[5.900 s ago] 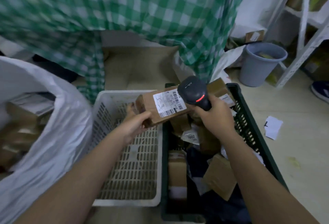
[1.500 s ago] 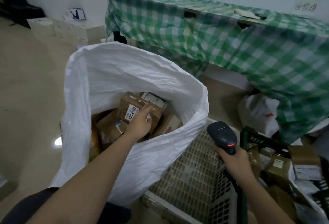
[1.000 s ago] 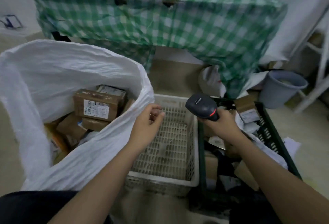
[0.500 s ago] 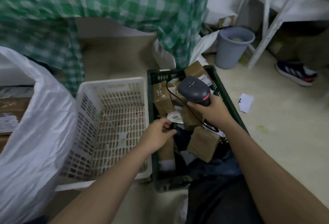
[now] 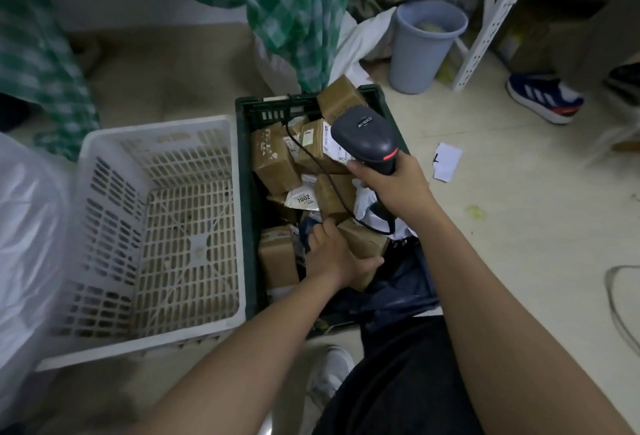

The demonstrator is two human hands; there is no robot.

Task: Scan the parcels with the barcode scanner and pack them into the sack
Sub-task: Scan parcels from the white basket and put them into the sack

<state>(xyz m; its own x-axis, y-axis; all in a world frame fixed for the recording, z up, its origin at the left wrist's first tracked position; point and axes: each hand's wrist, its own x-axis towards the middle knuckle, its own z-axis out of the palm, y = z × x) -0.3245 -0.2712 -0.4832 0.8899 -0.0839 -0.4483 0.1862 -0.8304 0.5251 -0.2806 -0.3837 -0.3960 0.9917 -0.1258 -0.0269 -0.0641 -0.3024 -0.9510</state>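
Observation:
A dark green crate on the floor holds several brown cardboard parcels and a white label marked 7002. My left hand reaches into the crate and grips a brown parcel near its front, thumb under the box's near edge. My right hand holds the black barcode scanner by its handle above the crate's right side, its cable trailing over the parcels. The white sack shows only as a blurred edge at the far left.
A white slotted basket stands left of the crate. Green checked cloth hangs behind. A grey bin, a white shelf frame, another person's blue shoe and a paper scrap lie to the right.
My left hand left the sack, crossed over the white basket and went down into the green crate, where it now grips a parcel. The scanner stayed in my right hand.

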